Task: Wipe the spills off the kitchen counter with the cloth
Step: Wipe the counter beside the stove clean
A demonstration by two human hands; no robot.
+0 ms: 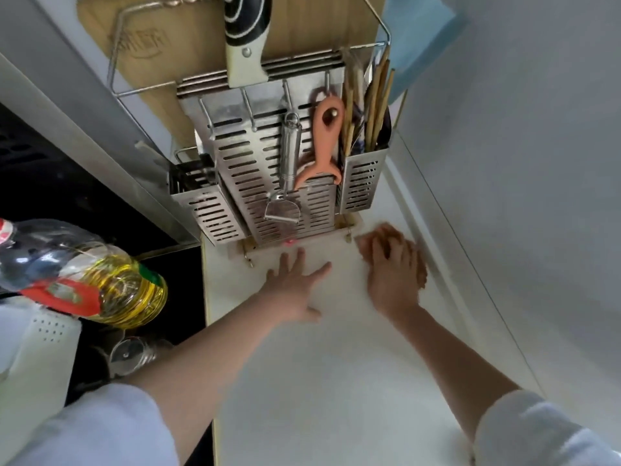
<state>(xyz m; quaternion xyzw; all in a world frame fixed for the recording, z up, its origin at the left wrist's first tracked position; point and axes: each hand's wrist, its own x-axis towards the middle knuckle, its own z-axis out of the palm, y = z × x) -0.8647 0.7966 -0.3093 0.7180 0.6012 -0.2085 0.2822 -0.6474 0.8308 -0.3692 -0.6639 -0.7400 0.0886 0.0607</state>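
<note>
- Two bare hands reach onto the white counter [336, 381] at centre frame, both forearms entering from the bottom edge in pale sleeves.
- Left hand [295, 287]: palm down on the counter, fingers straight and spread wide, tips pointing toward the upper part of the frame; it holds nothing.
- Right hand [393, 274]: right of centre, near the counter's far right edge by the wall; fingers bent and pressing down. A little orange-brown material shows along its outer edge, which may be the cloth [421, 275]; blur makes it hard to confirm, and the grip cannot be told.
- Spills: none can be made out on the bright surface.
- Metal utensil rack [268, 169], upper centre, stands just beyond both hands; its base is near the left fingertips.
- Hanging on the rack: a steel peeler [289, 169] and an orange peeler [324, 146], side by side.
- Chopsticks [373, 105] stand in the rack's right-hand holder.
- Wooden cutting board [141, 45] and a knife handle [247, 38] sit at the top of the rack.
- Oil bottle [100, 280], left of frame, with yellow oil inside, over the dark stove [50, 190].
</note>
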